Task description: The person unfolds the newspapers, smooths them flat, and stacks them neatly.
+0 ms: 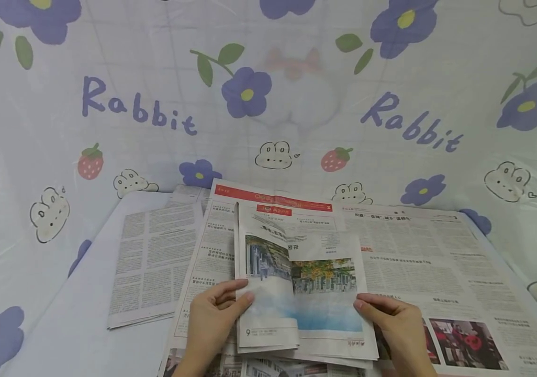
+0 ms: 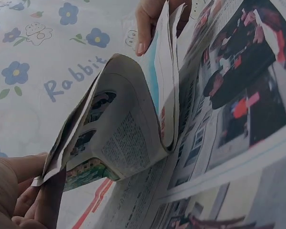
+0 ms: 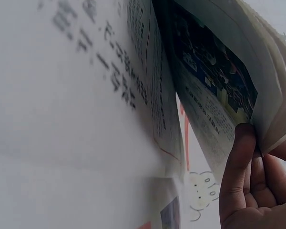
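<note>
Between my two hands stands a small folded newspaper (image 1: 325, 309), spread along a middle crease, with a photo of trees and buildings and a blue band. Its left edge is pinched between thumb and fingers of my left hand (image 1: 212, 319). My right hand (image 1: 398, 327) pinches the right edge the same way. In the left wrist view, the newspaper (image 2: 128, 114) bows up in several layers, lifted toward my left hand (image 2: 26, 195). The right wrist view has the layered edge gripped by my right hand (image 3: 257, 186), with the inner pages parted.
Under the held paper lies a large spread newspaper (image 1: 209, 256) with a red header, its right page (image 1: 424, 267) reaching the table's right side. Another folded newspaper (image 1: 155, 267) lies to the left on the white table (image 1: 85, 324). A rabbit-print curtain (image 1: 155, 63) hangs behind.
</note>
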`<state>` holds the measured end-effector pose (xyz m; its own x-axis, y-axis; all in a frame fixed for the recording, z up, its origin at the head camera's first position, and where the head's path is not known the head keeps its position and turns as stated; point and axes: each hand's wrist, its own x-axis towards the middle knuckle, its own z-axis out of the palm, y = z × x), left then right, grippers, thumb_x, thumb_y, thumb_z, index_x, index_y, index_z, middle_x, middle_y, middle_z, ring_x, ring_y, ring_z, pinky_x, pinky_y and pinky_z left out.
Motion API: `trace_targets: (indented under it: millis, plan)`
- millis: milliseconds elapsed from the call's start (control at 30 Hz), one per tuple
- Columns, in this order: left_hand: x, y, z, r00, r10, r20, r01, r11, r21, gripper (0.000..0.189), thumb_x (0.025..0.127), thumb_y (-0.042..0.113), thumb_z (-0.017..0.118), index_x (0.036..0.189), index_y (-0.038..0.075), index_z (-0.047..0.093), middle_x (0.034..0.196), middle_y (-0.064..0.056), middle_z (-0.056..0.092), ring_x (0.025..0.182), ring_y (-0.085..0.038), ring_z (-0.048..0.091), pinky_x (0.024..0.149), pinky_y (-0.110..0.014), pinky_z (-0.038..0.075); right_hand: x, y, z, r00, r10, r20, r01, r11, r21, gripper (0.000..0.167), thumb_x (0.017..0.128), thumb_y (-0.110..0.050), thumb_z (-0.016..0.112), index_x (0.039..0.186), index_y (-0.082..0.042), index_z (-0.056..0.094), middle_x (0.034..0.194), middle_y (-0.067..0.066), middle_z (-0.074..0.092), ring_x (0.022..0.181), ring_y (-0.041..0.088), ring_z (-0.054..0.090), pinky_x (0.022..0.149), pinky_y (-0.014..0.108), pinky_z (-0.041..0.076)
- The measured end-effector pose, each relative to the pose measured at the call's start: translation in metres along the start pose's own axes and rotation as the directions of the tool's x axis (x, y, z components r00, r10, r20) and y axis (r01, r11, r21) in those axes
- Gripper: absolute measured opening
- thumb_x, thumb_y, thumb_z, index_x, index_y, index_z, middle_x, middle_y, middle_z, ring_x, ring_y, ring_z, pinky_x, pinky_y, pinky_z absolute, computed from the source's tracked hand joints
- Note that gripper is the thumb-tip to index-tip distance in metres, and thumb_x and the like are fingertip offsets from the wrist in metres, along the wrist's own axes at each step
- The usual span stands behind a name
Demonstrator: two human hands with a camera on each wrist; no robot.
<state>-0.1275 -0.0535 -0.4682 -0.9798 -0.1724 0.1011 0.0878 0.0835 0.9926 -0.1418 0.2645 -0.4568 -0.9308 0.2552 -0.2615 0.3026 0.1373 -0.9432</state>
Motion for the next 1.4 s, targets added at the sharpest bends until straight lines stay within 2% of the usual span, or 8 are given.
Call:
trace_targets:
  millis: [100,333,500,700,933,1100,1267,1400]
  plan:
    - [0.001,-0.003,-0.004,1.0,-0.003,-0.021,0.004,0.999,0.034,0.033,0.078,0.031,0.086,0.106,0.017,0.077,0.118,-0.003,0.066,0.095,-0.015,0.066,0.081,-0.028,0.054,0.002,0.001,-0.001,1.0,-0.001,0.002,0.001,1.0,-0.005,0.039,0.08,-0.024,0.084,0.113,-0.004,0.074,0.101,0.004,0.072,0.088,0.015,0.068,0.075,0.028,0.056]
    - [0.003,-0.005,-0.018,0.999,0.007,-0.043,-0.005,0.999,0.052,0.032,0.078,0.032,0.085,0.105,0.018,0.077,0.115,-0.003,0.068,0.096,-0.017,0.067,0.081,-0.03,0.055,0.005,0.003,-0.004,1.0,-0.001,0.012,0.001,0.999,-0.039,0.04,0.081,-0.026,0.084,0.113,-0.005,0.075,0.101,0.003,0.072,0.089,0.014,0.067,0.076,0.028,0.055]
    - [0.005,-0.006,-0.03,1.0,-0.026,0.002,0.026,0.998,0.049,0.033,0.079,0.033,0.084,0.107,0.018,0.077,0.116,-0.002,0.068,0.099,-0.018,0.067,0.082,-0.031,0.055,0.006,0.004,-0.006,1.0,0.013,0.019,-0.012,0.999,-0.047,0.042,0.081,-0.028,0.084,0.114,-0.004,0.074,0.103,0.004,0.072,0.09,0.015,0.067,0.077,0.028,0.055]
    - [0.009,-0.008,-0.043,0.997,-0.053,0.053,0.052,0.998,0.031,0.034,0.08,0.031,0.083,0.109,0.015,0.076,0.103,-0.004,0.072,0.088,-0.019,0.07,0.076,-0.03,0.056,0.008,0.002,-0.012,0.999,0.041,0.028,-0.04,0.999,-0.037,0.045,0.08,-0.028,0.084,0.117,-0.005,0.073,0.105,0.004,0.072,0.092,0.015,0.067,0.078,0.03,0.055]
    - [0.01,-0.008,-0.051,0.993,-0.1,0.07,0.099,0.995,0.026,0.036,0.08,0.031,0.084,0.11,0.014,0.076,0.093,-0.006,0.073,0.083,-0.021,0.07,0.074,-0.029,0.056,0.009,0.001,-0.017,0.998,0.041,0.036,-0.039,0.998,-0.046,0.045,0.08,-0.028,0.084,0.118,-0.006,0.072,0.104,0.003,0.072,0.092,0.014,0.067,0.078,0.03,0.055]
    - [0.012,-0.011,-0.059,0.989,-0.136,0.061,0.132,0.989,0.071,0.038,0.079,0.033,0.083,0.112,0.015,0.076,0.097,-0.005,0.073,0.09,-0.018,0.069,0.078,-0.028,0.055,0.009,0.0,-0.018,0.998,0.052,0.04,-0.05,0.997,-0.053,0.045,0.08,-0.029,0.084,0.117,-0.006,0.073,0.104,0.004,0.072,0.092,0.015,0.066,0.078,0.031,0.055]
    - [0.015,-0.014,-0.067,0.99,-0.133,0.05,0.126,0.985,0.12,0.037,0.08,0.035,0.082,0.111,0.016,0.076,0.105,-0.004,0.072,0.103,-0.023,0.066,0.086,-0.037,0.054,0.008,-0.002,-0.022,0.997,0.063,0.044,-0.06,0.996,-0.061,0.046,0.08,-0.032,0.084,0.117,-0.006,0.073,0.105,0.004,0.072,0.092,0.015,0.066,0.078,0.031,0.055]
    - [0.018,-0.014,-0.071,0.989,-0.143,0.042,0.137,0.983,0.123,0.036,0.081,0.035,0.082,0.109,0.013,0.077,0.103,-0.005,0.073,0.103,-0.022,0.066,0.084,-0.034,0.054,0.01,-0.002,-0.025,0.997,0.067,0.044,-0.064,0.996,-0.062,0.047,0.079,-0.033,0.084,0.117,-0.007,0.073,0.105,0.004,0.072,0.092,0.015,0.066,0.078,0.031,0.055]
